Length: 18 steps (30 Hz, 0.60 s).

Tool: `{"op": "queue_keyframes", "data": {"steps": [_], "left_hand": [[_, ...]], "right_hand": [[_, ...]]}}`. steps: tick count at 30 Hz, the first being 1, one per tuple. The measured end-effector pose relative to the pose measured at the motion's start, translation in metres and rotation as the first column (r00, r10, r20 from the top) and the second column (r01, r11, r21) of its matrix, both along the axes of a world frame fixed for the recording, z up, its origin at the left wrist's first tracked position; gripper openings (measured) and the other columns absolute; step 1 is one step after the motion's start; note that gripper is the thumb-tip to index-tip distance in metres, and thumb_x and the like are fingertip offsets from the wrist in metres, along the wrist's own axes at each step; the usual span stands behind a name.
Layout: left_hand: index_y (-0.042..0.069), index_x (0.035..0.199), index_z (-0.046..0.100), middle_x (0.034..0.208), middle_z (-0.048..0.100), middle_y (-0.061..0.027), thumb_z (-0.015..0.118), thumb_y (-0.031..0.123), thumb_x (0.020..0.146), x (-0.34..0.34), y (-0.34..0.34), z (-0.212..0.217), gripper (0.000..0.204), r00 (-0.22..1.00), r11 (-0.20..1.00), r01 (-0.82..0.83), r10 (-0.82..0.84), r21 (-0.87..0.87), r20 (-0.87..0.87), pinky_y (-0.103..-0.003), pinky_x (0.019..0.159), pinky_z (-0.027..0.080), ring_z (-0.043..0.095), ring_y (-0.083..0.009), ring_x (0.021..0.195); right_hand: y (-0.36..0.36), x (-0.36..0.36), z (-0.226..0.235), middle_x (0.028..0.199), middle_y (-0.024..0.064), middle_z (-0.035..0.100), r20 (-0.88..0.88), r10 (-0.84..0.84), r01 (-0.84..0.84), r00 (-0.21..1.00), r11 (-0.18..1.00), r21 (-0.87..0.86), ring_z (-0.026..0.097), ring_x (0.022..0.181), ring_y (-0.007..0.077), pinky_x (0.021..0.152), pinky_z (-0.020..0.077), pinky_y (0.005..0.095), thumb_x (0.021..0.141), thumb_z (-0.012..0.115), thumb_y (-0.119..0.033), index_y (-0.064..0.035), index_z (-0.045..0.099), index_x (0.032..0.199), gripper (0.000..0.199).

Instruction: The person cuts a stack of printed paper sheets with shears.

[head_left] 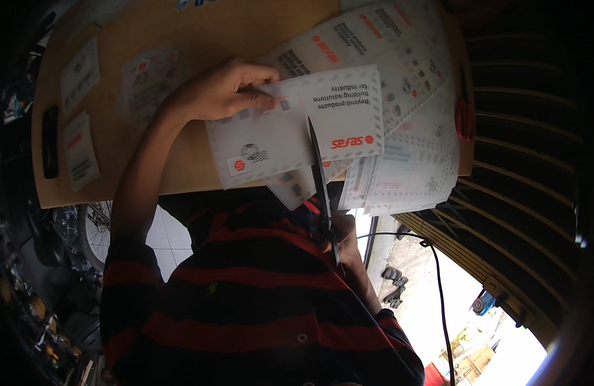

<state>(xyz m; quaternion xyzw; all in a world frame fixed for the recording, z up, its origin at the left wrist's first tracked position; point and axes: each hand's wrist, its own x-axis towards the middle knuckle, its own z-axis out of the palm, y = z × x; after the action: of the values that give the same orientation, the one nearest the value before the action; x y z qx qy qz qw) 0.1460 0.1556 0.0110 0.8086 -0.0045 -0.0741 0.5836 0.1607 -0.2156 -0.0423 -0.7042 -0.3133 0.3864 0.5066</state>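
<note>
My left hand (236, 90) pinches the upper left part of a white printed paper sheet (281, 138) between thumb and fingers. The sheet has a striped border, grey text and red marks. Below it, my right hand (342, 233) is closed around what looks like a pair of dark, long-bladed scissors (321, 186). Their blade points up and crosses the lower edge of the sheet, with the tip over its middle. The fingers in the handles are partly hidden. More printed sheets (416, 164) lie overlapping under and to the right of the held one.
The wooden table (194, 151) ends just in front of my body. Small cut paper pieces (81, 151) lie at its left, near a dark slot (50, 143). A red looped handle (464, 119) sits at the right edge. A black cable (438, 289) hangs at the lower right.
</note>
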Motion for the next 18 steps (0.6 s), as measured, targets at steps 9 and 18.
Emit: {"op": "queue_keyframes", "data": {"steps": [9,18], "left_hand": [[0.002,0.098,0.064,0.078,0.068,-0.0045,0.066,0.017,0.086,-0.0013,0.0,-0.0018,0.019,0.999,0.998,-0.015,0.012,-0.058,-0.045,-0.026,0.058,0.046,0.06,-0.0086,0.067],[0.0,0.097,0.066,0.077,0.068,-0.0064,0.069,0.017,0.084,-0.0032,0.0001,0.0008,0.021,0.999,0.994,-0.042,0.041,-0.105,-0.016,-0.025,0.057,0.045,0.058,-0.0078,0.064]], "right_hand": [[0.0018,-0.0031,-0.0009,0.059,0.0006,0.057,0.1,-0.004,0.011,0.995,0.998,-0.067,0.057,0.052,0.0101,0.047,0.0427,0.0253,0.066,0.062,-0.077,-0.0009,0.063,0.083,0.078],[0.0009,-0.0014,0.0027,0.058,0.0011,0.057,0.066,-0.02,0.023,0.998,0.998,-0.053,0.056,0.053,0.0083,0.048,0.0417,0.0242,0.068,0.063,-0.075,0.0014,0.063,0.081,0.077]]}}
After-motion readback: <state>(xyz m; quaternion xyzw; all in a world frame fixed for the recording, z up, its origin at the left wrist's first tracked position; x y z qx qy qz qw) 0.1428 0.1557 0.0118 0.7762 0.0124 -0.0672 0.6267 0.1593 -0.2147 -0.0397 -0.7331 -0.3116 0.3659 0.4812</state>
